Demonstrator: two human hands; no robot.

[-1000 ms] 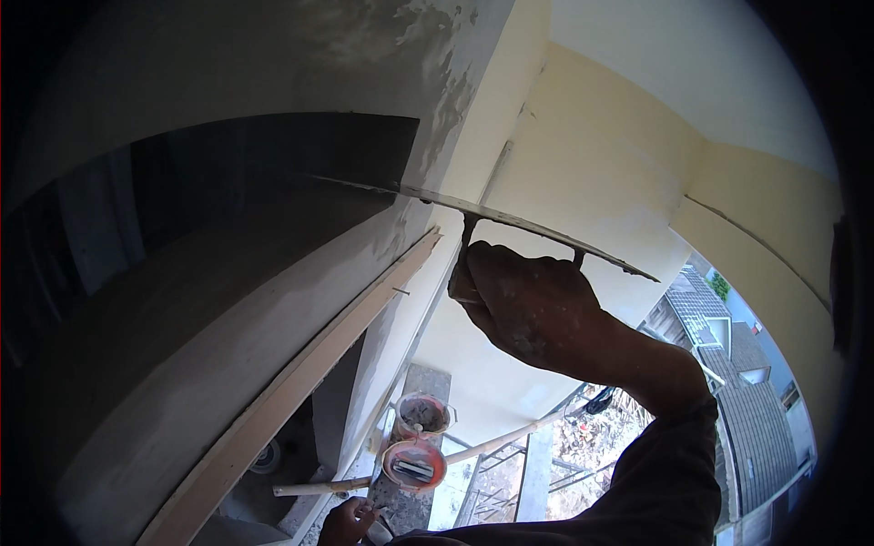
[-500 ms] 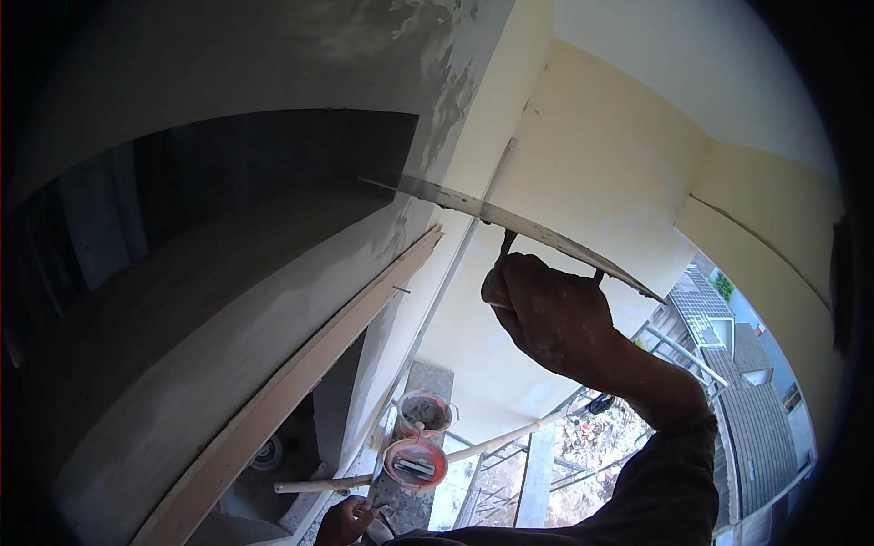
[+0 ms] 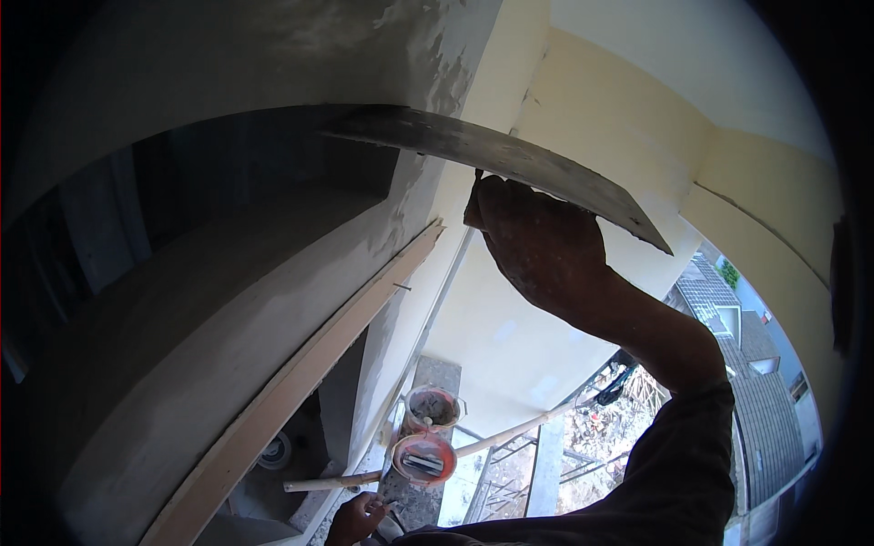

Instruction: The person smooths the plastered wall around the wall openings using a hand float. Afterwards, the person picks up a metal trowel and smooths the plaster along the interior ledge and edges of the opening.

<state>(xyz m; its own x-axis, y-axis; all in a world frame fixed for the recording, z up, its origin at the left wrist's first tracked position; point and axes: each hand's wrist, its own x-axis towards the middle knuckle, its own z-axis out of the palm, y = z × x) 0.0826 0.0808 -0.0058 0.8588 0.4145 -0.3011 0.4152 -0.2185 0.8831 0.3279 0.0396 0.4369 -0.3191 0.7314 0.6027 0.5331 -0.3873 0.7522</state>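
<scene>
My right hand is raised and closed around the handle of a plastering trowel with a long metal blade. The blade's far end overlaps the upper edge of a dark wall opening and the damp grey plaster beside it; whether it touches the wall I cannot tell. Low at the bottom edge, my left hand is closed, fingers bent together. Something small and pale shows at its fingertips, too small to name.
A wooden board with a nail sticking out runs along the wall. Two buckets, a grey-filled one and a reddish one with tools, stand on a plank. A pole crosses behind. Rooftops lie far below at right.
My right hand has moved up and slightly left with the trowel. The blade has tilted, so more of its flat face shows. My left hand stays low, shifted slightly right in view.
</scene>
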